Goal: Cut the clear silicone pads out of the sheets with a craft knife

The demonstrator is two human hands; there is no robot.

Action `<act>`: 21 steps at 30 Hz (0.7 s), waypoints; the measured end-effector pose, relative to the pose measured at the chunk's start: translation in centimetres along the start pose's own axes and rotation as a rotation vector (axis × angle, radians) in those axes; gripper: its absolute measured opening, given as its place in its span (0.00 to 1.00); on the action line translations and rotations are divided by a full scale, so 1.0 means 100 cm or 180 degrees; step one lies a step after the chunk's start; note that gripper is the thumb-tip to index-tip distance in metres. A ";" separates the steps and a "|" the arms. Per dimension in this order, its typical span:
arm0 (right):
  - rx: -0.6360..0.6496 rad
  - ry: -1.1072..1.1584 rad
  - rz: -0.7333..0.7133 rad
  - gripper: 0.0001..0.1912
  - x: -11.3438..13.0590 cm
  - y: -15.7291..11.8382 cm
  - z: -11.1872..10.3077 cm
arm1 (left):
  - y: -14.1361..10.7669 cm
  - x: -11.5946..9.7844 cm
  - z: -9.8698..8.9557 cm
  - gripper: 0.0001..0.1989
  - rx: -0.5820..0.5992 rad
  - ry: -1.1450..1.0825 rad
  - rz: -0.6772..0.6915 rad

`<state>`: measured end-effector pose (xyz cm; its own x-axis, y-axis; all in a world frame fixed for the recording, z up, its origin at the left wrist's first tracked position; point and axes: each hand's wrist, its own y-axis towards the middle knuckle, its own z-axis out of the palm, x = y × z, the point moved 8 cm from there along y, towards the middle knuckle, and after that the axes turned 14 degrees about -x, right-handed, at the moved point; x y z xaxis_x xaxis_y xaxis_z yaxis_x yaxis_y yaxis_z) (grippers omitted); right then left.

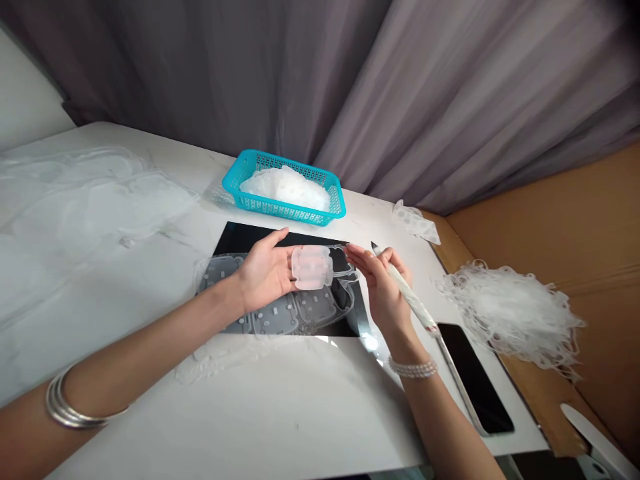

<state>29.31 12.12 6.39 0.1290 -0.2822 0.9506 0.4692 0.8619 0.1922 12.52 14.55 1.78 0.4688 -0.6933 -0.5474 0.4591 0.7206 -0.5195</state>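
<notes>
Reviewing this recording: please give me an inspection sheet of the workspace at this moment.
surface: white marble-look table, black sheet on it.
job's things: left hand under a translucent moulded piece; right hand holds a craft knife; moulded translucent sheet lies on the black sheet.
clutter: teal basket of white trimmings, offcut pile, black tablet.
grippers: bare hands, bangles on left wrist, pearl bracelet on right.
cables: nothing seen.
surroundings: grey-mauve curtain, cardboard panel.

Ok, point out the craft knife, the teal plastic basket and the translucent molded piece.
Craft knife [407, 293], head view, on its white handle.
Teal plastic basket [270, 208], head view, on its front wall.
Translucent molded piece [312, 267], head view, on its middle.
</notes>
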 end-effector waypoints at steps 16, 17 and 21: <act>-0.0087 0.0077 0.0210 0.15 -0.009 0.007 -0.007 | 0.005 -0.026 -0.002 0.18 -0.0185 0.0981 0.1247; -0.0125 0.0075 0.0212 0.15 -0.011 0.008 -0.009 | 0.007 -0.044 -0.002 0.18 -0.0327 0.1205 0.1711; -0.0247 0.0103 0.0359 0.15 -0.022 0.015 -0.015 | 0.012 -0.131 0.019 0.22 -0.1138 0.2534 0.3974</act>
<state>31.06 13.38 4.22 0.2123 -0.1997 0.9566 0.5160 0.8542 0.0638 8.38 24.50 9.59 -0.1632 0.4419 -0.8821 -0.1664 0.8689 0.4661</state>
